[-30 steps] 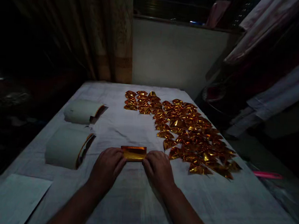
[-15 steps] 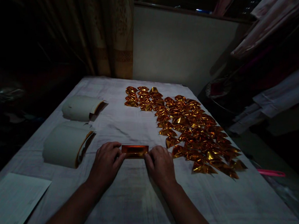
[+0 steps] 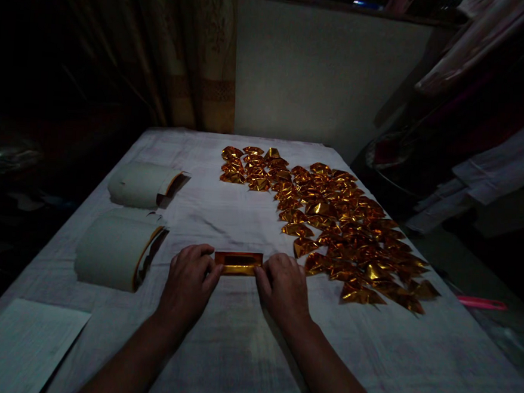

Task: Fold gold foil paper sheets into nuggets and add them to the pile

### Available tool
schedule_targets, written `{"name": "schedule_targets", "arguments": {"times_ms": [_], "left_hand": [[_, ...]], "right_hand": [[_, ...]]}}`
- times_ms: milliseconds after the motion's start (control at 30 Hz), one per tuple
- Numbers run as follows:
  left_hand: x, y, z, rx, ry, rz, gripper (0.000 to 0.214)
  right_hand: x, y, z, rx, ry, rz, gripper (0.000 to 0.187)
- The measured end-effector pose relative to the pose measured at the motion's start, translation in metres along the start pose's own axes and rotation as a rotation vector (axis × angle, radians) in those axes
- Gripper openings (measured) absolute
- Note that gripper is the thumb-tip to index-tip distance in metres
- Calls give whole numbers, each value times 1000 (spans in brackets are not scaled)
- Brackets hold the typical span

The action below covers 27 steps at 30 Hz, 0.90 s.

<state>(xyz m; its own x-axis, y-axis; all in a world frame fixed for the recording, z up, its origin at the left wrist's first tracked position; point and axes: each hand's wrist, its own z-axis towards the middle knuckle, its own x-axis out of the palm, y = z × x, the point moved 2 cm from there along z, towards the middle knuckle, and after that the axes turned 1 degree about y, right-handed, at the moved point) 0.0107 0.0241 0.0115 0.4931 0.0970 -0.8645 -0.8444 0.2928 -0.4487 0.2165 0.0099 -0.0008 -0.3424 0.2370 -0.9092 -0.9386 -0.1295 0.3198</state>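
Note:
A narrow rectangle of shiny gold foil paper point(image 3: 239, 263) lies crosswise near the middle of the table, its edges folded up into a shallow trough. My left hand point(image 3: 191, 282) pinches its left end between thumb and curled fingers. At the opposite end, my right hand point(image 3: 286, 289) grips the paper the same way, thumb along the near edge. Both hands rest on the cloth. To the right, close to my right hand, spread many folded gold foil pieces point(image 3: 321, 209) with pointed ends.
Two curved stacks of pale sheets point(image 3: 110, 249) stand arched at the left. A flat white sheet point(image 3: 18, 341) lies at the near left corner. The table's white cloth point(image 3: 242, 351) reaches a wall behind. Beyond the right edge are a pink handle point(image 3: 483, 303) and hanging clothes point(image 3: 511, 154).
The near edge of the gold paper now catches more light and looks turned up more. Both hands keep their grip at its ends. The camera view has shifted slightly.

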Motion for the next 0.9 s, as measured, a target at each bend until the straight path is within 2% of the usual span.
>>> {"name": "schedule_targets", "arguments": {"times_ms": [200, 267, 333, 400, 500, 633, 900], "left_hand": [[1, 1, 1, 42, -21, 84, 22], [2, 1, -1, 72, -65, 129, 18], [2, -2, -4, 124, -132, 169, 11], [3, -10, -8, 222, -171, 186, 16], [5, -28, -16, 394, -92, 152, 23], [7, -42, -20, 394, 21, 184, 31], [6, -42, -18, 378, 54, 258, 31]], "right_hand": [[1, 1, -1, -5, -12, -10, 16], [1, 2, -1, 1, -13, -12, 15], [1, 2, 0, 8, -11, -16, 15], [0, 3, 0, 14, -5, -22, 15], [-1, 3, 1, 16, 5, -26, 15], [-1, 4, 1, 25, 8, -20, 16], [-1, 4, 0, 36, -14, 9, 15]]}}
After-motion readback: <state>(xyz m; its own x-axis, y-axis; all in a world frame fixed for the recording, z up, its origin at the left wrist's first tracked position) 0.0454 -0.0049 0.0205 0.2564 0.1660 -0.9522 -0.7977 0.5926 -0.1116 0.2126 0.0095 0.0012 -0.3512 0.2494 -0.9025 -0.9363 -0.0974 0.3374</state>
